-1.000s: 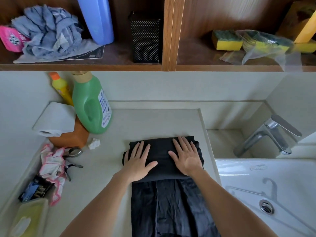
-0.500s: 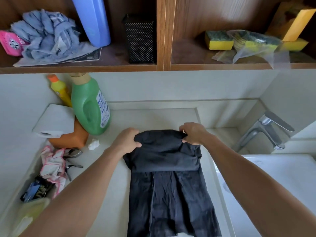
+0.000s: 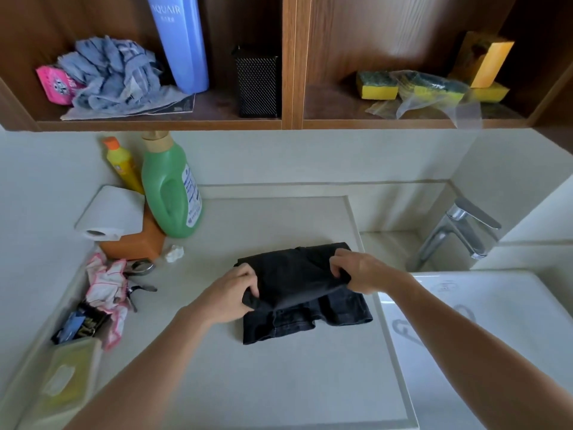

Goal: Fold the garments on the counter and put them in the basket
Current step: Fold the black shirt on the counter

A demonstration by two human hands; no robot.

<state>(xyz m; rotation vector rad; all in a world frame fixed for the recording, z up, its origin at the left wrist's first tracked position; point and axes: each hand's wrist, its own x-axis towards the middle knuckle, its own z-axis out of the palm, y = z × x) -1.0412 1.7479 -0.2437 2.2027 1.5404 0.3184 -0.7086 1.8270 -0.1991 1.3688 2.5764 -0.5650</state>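
On pale worktop (image 3: 279, 367) beside sink (image 3: 496, 321), pinching garment (image 3: 297, 274) with left hand (image 3: 229, 297) and right hand (image 3: 359, 271), both grips full of cloth at either end of its upper fold, likely keeping that layer taut and square for laying over the flat part beneath.
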